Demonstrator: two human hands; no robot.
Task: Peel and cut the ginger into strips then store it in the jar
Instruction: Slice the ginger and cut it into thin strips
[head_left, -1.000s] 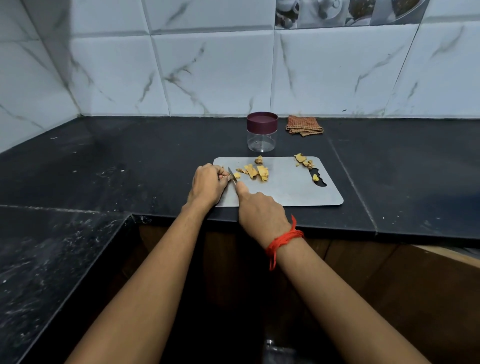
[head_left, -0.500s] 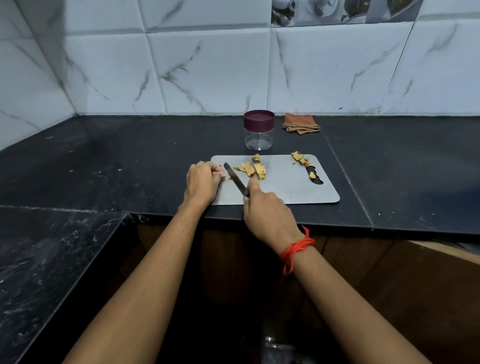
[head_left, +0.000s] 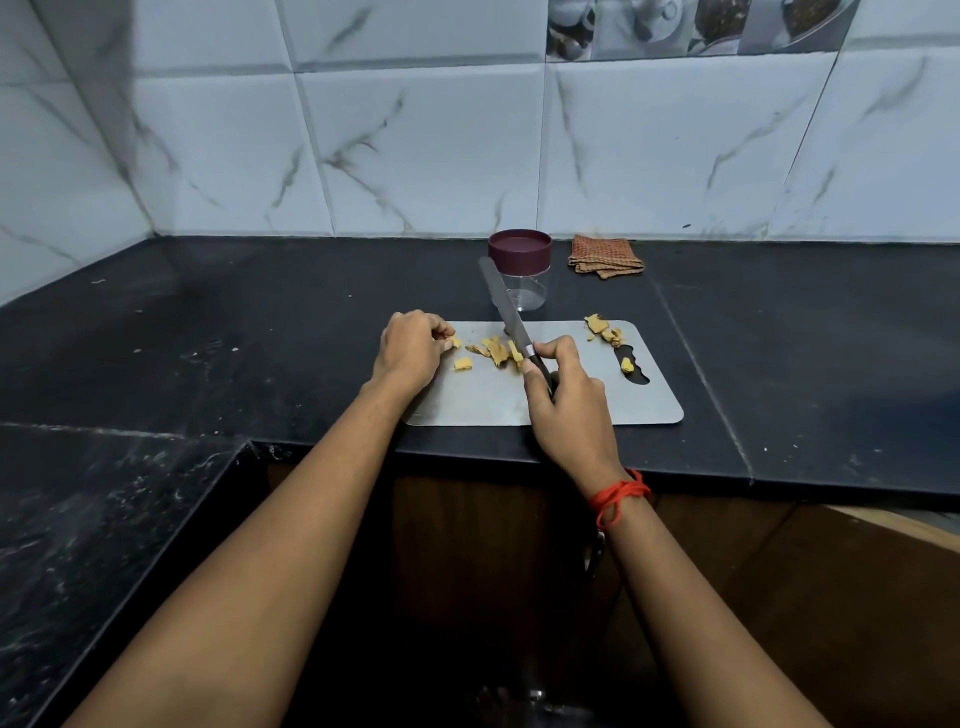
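1. Now the left hand (head_left: 413, 348) sits at the 10 o'clock edge of the cutting board (head_left: 597, 402). Its fingers are curled in, with the tips pinching a small ginger piece (head_left: 453, 342) down on the board.
2. The right hand (head_left: 566, 400) is wrapped round the handle of the knife (head_left: 501, 304), thumb and forefinger close to the blade. The blade looks raised off the board and points toward 11 o'clock, with its tip showing in front of the jar (head_left: 521, 283).
3. The cut ginger (head_left: 496, 351) lies in a loose heap between the two hands, with a stray chip (head_left: 463, 364) at the heap's 8 o'clock. Peel scraps (head_left: 602, 328) sit at the board's 2 o'clock corner, and one more bit (head_left: 627, 365) rests at the handle slot at 3 o'clock.
4. The jar stands on the counter (head_left: 260, 322) at 12 o'clock, just beyond the board, with its maroon lid on. A folded cloth (head_left: 605, 256) lies at 1 o'clock.
5. The step in hand appears to be slicing the pinched piece into strips.
   - Lay it flat side down, because so small a piece could skid on the smooth board.
   - Tuck the fingertips behind the knuckles and bring the blade down just beside them.
   - Draw the blade through rather than chopping, and keep the cuts thin and parallel.
6. The lid has to come off before anything is stored, and that needs a free hand.
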